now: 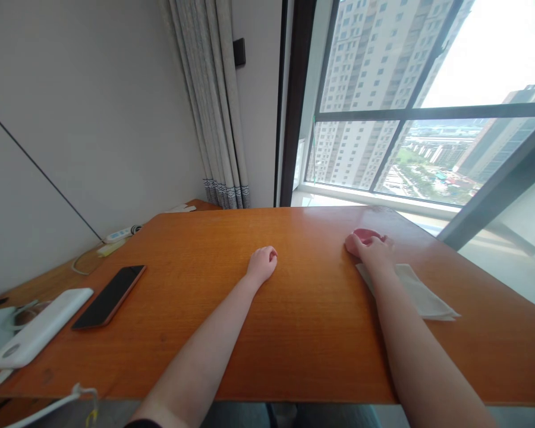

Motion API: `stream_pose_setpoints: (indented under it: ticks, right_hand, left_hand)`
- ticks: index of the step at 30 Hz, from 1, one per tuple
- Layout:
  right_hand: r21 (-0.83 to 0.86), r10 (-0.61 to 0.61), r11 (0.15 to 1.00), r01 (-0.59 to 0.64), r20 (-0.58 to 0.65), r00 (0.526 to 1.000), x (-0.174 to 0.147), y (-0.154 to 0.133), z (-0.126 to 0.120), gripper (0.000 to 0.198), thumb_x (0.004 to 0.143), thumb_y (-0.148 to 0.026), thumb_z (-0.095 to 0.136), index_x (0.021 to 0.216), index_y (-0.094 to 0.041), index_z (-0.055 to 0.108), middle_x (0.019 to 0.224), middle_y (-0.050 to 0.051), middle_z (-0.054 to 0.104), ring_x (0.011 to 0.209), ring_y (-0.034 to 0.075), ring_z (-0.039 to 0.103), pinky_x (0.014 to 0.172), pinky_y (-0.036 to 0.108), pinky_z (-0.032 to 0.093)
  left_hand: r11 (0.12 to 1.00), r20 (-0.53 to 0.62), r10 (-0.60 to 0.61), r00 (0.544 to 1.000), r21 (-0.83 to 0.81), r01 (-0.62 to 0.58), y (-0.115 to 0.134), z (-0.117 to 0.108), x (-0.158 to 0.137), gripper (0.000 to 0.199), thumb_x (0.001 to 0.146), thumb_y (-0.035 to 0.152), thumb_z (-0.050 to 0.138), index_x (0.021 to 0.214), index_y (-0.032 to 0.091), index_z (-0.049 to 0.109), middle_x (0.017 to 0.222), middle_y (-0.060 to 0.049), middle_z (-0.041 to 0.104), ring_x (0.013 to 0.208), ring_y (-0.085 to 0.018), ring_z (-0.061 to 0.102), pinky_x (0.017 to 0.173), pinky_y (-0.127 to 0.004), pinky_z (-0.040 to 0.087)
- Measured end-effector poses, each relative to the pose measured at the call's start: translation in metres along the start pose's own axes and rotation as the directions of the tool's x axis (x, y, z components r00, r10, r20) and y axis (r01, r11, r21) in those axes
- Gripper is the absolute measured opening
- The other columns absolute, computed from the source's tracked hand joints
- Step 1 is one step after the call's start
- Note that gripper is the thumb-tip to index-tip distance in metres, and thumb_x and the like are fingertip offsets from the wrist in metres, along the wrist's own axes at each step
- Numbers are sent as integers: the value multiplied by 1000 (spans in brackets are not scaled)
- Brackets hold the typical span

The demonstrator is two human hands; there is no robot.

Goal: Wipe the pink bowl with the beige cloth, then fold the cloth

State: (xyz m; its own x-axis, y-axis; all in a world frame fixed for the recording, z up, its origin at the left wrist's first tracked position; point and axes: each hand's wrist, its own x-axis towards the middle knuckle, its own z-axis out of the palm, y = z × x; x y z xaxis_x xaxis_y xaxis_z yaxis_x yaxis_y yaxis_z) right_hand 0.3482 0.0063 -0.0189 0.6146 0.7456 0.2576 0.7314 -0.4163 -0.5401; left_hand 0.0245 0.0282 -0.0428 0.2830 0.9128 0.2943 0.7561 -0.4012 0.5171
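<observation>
My right hand (375,249) grips the near side of a small pink bowl (352,244) at the right rear of the table, thumb at its rim. The fingers partly cover the bowl, so what it contains is hidden. Under my right forearm lies a folded white tissue (425,294), its middle partly covered by the arm. Near the centre of the table my left hand (263,264) is curled into a loose fist, with nothing seen in it.
On the left of the brown wooden table (196,356) lie a black-screened phone (109,297) and a white power bank (40,327) with a cable. A power strip (118,235) sits by the wall. Beyond the table are a grey curtain (211,107) and a large window (361,148).
</observation>
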Motion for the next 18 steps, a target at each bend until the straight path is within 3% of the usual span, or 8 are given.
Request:
stream_pose_setpoints:
  ticks: [5,12,18]
  right_hand:
    - [-105,-39,993,49,94,995,-1,-4,-4,63,66,-62,58,105,-13,65,135,22,33,119,40,41,96,49,37]
    - [-77,-31,996,34,45,999,-2,-7,-4,53,61,-60,62,85,-13,66,122,22,40,113,39,42,92,47,37]
    - [-85,-55,995,56,22,998,2,-1,2,66,61,-61,63,108,-15,56,130,21,34,119,37,40,95,45,37]
  left_hand:
    - [1000,-8,14,1000,-3,-14,-1,0,0,16,80,18,47,84,20,62,80,-3,65,76,-17,57,71,-28,43]
    - [1000,-10,14,1000,-11,-14,-1,1,-1,15,80,18,47,83,20,61,79,-3,64,76,-17,57,71,-29,43]
    - [1000,-3,17,1000,-9,-17,1,-1,-1,15,80,18,48,84,20,62,80,-3,64,78,-17,57,73,-29,44]
